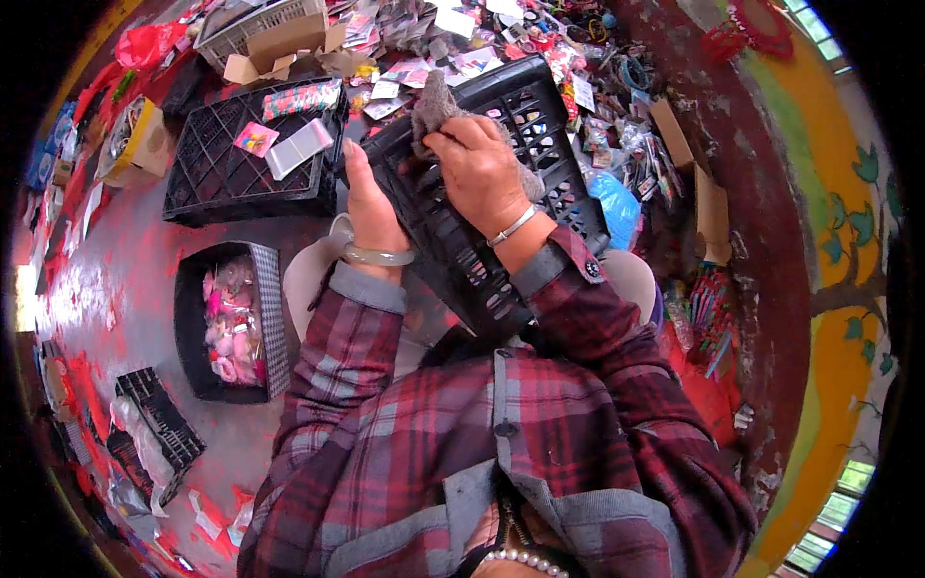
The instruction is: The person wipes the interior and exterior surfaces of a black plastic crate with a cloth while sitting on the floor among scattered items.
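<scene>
Packets, pink and clear, lie in far-left black crate. Left hand grips tilted black crate edge; right hand presses grey cloth onto it. Crate's near end hidden behind sleeves.

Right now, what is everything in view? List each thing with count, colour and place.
held crate: one, black plastic lattice, tilted on the lap, centre.
cloth: one, grey, pressed on the held crate.
second crate: one, black, on the floor upper left, with a few small packets on it.
basket: one, black with checked side, left, holding pink packets.
small black trays: a few, lower left.
cardboard pieces: several, brown, top.
loose packets and trinkets: many, mixed colours, top and right.
blue bag: one, right of the held crate.
left hand: grips the crate edge, pale bangle at the wrist.
right hand: on the cloth, silver bracelet.
</scene>
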### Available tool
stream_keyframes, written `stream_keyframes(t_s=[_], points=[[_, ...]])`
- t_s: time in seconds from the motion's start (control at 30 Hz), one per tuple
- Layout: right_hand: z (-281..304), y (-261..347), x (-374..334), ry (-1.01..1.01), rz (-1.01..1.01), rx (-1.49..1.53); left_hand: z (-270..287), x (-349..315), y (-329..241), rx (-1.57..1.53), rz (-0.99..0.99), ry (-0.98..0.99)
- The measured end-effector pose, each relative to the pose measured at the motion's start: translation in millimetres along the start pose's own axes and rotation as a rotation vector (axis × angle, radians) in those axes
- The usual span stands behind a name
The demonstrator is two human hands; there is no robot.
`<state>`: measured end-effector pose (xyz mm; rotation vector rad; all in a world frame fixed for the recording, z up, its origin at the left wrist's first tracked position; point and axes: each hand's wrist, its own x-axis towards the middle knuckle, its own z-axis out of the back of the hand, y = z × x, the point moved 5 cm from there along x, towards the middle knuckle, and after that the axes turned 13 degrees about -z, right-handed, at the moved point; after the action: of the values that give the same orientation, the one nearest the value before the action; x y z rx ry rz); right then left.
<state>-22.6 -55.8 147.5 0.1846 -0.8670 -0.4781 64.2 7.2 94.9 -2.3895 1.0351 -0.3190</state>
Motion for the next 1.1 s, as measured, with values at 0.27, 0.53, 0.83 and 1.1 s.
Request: stream_keyframes(t_s=[0.27,0.53,0.83,1.1], points=[[29.6,-123.3,2.9,-0.149,-0.385,-0.181,12.5,6.2,1.8,0.111,-0.039,-0.021],[128.4,-201.4,-30.5,-0.612,-0.849,0.841,20.5,8.5,3.6,0.138,-0.011,0.007],[48.8,-148.4,21.6,0.096,-0.385,0.057,9.4,5.7,4.6,0.155,-0.014,0.042],[34.5,-142.1,-33.3,0.111,-0.207,-0.279,11.8,2.1,5.8,0.139,-0.082,0.069]])
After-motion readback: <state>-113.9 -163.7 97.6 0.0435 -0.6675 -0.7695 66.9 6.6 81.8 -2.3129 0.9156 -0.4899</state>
